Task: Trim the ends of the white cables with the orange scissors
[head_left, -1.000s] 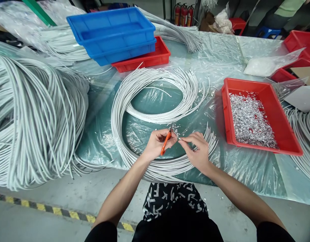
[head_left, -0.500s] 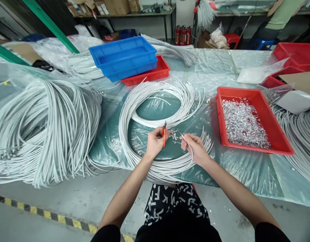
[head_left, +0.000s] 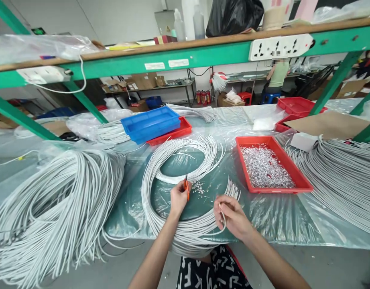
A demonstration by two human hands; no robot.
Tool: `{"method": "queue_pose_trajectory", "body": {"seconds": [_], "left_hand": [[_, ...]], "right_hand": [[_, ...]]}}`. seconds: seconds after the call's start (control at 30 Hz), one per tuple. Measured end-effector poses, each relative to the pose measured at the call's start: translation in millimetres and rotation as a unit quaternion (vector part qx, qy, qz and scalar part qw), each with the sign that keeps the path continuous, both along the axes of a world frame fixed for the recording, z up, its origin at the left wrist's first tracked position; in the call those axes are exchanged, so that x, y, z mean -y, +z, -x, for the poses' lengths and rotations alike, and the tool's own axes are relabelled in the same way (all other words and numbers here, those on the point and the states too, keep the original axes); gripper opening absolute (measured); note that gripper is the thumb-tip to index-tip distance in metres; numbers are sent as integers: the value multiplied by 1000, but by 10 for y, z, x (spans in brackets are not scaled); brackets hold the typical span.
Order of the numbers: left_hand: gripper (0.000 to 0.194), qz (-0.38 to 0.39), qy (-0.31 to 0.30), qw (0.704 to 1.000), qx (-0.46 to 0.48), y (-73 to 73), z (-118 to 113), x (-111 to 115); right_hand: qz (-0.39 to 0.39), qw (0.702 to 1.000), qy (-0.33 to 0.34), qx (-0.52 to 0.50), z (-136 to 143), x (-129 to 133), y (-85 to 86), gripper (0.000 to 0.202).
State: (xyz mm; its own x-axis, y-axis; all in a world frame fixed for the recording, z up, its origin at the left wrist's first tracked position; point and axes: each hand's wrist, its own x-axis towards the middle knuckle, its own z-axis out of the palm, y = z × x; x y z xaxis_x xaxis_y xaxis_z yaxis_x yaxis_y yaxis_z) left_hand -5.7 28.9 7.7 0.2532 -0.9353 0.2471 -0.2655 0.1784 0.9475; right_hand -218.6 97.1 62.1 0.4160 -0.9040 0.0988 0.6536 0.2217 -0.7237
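Observation:
My left hand (head_left: 177, 200) is closed around small orange-handled scissors (head_left: 186, 190), their dark tips pointing away from me. In my right hand (head_left: 234, 218) the fingertips pinch a white cable (head_left: 224, 223) near its end; the cable bends down from there towards the bundle. Both hands hover over a large looped coil of white cables (head_left: 146, 188) on the plastic-covered table. Between them lie small pale scraps (head_left: 198, 187). The cut ends of the coil (head_left: 232, 188) fan out just beyond my right hand.
To the right stands a red tray (head_left: 302, 189) holding many tiny shiny pieces. Grey cables (head_left: 341, 184) spread beyond it, and a big cable heap (head_left: 82, 200) hangs at left. Blue trays (head_left: 151, 124) sit farther back. A green shelf beam (head_left: 203, 56) crosses above; a person (head_left: 277, 76) is beyond.
The view has tilted up, bringing the shelf in. My right hand has turned and drawn the cable end back, nearer to me. The scissors stay in my left hand.

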Motion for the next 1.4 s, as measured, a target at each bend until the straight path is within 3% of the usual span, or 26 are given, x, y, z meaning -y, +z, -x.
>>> {"method": "queue_pose_trajectory", "body": {"seconds": [0.1, 0.17, 0.4, 0.53, 0.7, 0.87, 1.03, 1.17, 1.27, 1.4], "left_hand": [[21, -5, -1, 1000, 3, -26, -5, -4], [22, -14, -2, 1000, 4, -46, -6, -9], [24, -38, -4, 999, -1, -42, -22, -29], [25, -42, 4, 999, -18, -47, -34, -37], [21, -46, -9, 999, -28, -55, -26, -38], [22, -54, -20, 998, -37, -47, -9, -36], [23, -61, -23, 997, -44, -46, -4, -42], [21, -60, -20, 997, -51, -32, 0, -51], [21, -63, -17, 997, -52, -13, 8, -60], [23, -58, -22, 997, -43, 4, 14, -68]], "right_hand": [[-30, 993, -111, 15, 93, -228, -23, 16], [-39, 988, -151, 7, 132, -307, -34, 17], [-85, 982, -170, 11, 168, -403, 90, 24], [-130, 980, -146, 49, 413, -640, 140, 21], [-199, 947, -249, 26, 781, -991, -166, 21], [-254, 938, -216, -95, 726, -1235, -526, 32], [-221, 951, -201, -78, 515, -1391, -569, 63], [-186, 946, -231, -134, 441, -1412, -557, 51], [-178, 913, -263, -257, 411, -1418, -607, 34], [-274, 902, -256, -213, 352, -1478, -700, 34]]}}
